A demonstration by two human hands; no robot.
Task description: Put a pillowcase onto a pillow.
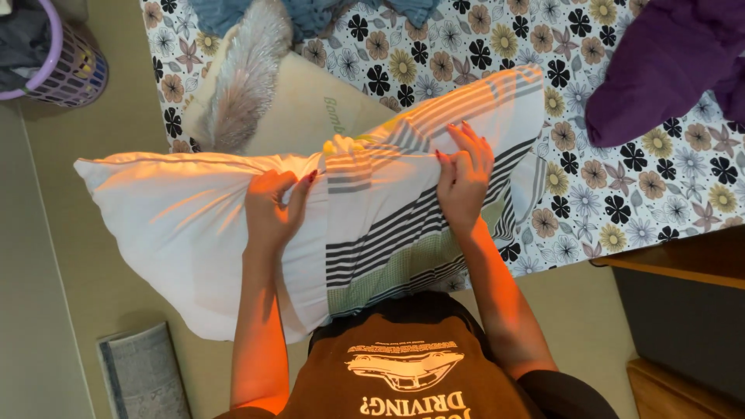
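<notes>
Two hands work one white pillow (178, 225), held across the bed's floral sheet (621, 194). Left of pillow: lilac basket (66, 66). Left hand (272, 209) pinches the striped pillowcase (403, 202) edge at mid-pillow; right hand (464, 174) grips striped fabric. Step judged: case half on. Next move calls for drawing it leftward over bare pillow.

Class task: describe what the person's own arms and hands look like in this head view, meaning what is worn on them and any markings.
Both forearms are bare, with no sleeves, watch or bracelets showing. The left hand and right hand have long nails painted dark red. No rings are visible.
</notes>
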